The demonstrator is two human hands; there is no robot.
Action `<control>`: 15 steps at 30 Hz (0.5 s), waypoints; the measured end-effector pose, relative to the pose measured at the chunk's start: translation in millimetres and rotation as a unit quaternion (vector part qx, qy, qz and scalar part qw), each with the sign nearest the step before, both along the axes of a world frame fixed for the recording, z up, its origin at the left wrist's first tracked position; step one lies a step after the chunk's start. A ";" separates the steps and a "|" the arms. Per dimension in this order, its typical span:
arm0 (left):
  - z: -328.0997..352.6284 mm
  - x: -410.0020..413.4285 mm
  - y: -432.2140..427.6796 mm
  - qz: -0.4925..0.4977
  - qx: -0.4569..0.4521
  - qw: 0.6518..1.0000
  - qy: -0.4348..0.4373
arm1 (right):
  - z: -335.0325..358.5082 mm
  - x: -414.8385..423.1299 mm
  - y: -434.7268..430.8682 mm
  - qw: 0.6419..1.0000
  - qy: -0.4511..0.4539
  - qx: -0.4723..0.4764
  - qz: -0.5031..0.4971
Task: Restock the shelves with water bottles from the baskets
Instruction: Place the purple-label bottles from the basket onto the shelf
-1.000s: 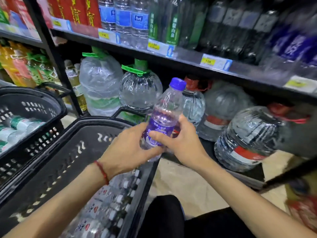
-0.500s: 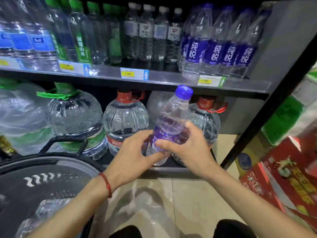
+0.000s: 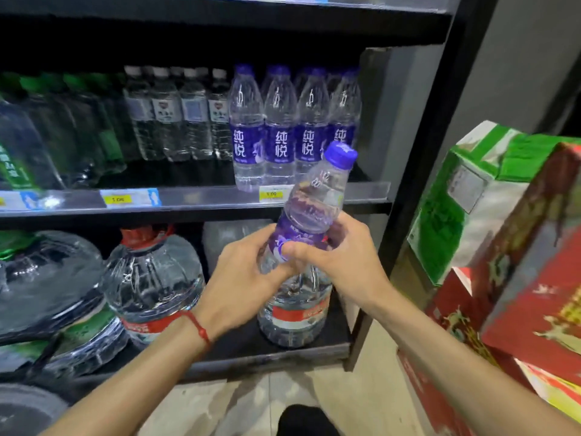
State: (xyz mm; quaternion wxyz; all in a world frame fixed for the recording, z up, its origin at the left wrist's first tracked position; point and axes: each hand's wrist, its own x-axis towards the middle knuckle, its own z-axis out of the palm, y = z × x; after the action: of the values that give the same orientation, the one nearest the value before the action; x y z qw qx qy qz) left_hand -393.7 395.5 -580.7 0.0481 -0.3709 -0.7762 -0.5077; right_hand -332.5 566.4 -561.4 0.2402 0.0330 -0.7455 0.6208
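I hold a small water bottle [image 3: 317,199] with a purple cap and purple label in both hands, tilted to the right, in front of the shelf edge. My left hand [image 3: 242,278] grips its lower part from the left. My right hand [image 3: 339,259] grips the label from the right, thumb across the front. On the middle shelf [image 3: 188,199], behind the bottle, stands a row of matching purple-label bottles [image 3: 279,130]. The basket [image 3: 22,407] shows only as a dark rim at the bottom left.
Clear white-capped bottles [image 3: 176,118] and green-label bottles [image 3: 78,133] fill the shelf to the left. Large water jugs [image 3: 151,281] stand on the bottom shelf. A black shelf post [image 3: 418,190] rises at right, with red and green cartons [image 3: 509,247] stacked beyond it.
The view has swung right and up, from the baskets to the purple-label row. Both hands carried the bottle up and to the right, toward the middle shelf's edge.
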 end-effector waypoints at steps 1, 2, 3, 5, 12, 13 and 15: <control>1.8 -3.8 5.5 0.000 -0.001 1.000 0.004 | 0.1 -3.7 4.7 1.000 0.002 -0.003 0.003; 4.0 -6.3 9.7 -0.002 0.000 1.000 0.006 | 0.2 -7.0 8.6 1.000 0.007 -0.008 0.004; 5.8 -9.8 13.8 -0.004 0.003 1.000 0.008 | 0.2 -10.3 12.2 1.000 0.017 -0.011 0.003; 11.3 -17.0 22.5 -0.015 0.004 1.000 0.014 | 1.1 -16.8 18.5 0.999 0.030 -0.015 -0.003; 39.0 -51.9 50.0 -0.037 -0.050 0.992 0.109 | 28.8 -25.5 44.6 0.990 0.110 0.076 -0.034; 43.9 -57.4 53.8 -0.033 -0.062 0.990 0.122 | 34.4 -26.0 48.9 0.984 0.132 0.107 -0.049; 55.1 -64.8 60.8 -0.023 -0.086 0.984 0.152 | 43.5 -27.7 58.9 0.967 0.175 0.158 -0.096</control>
State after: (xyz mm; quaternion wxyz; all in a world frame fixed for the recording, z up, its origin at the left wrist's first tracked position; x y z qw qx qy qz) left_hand -458.5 456.3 -525.5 0.1219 -0.4643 -0.7920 -0.3773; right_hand -360.2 625.2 -517.9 0.4174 0.1067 -0.7801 0.4537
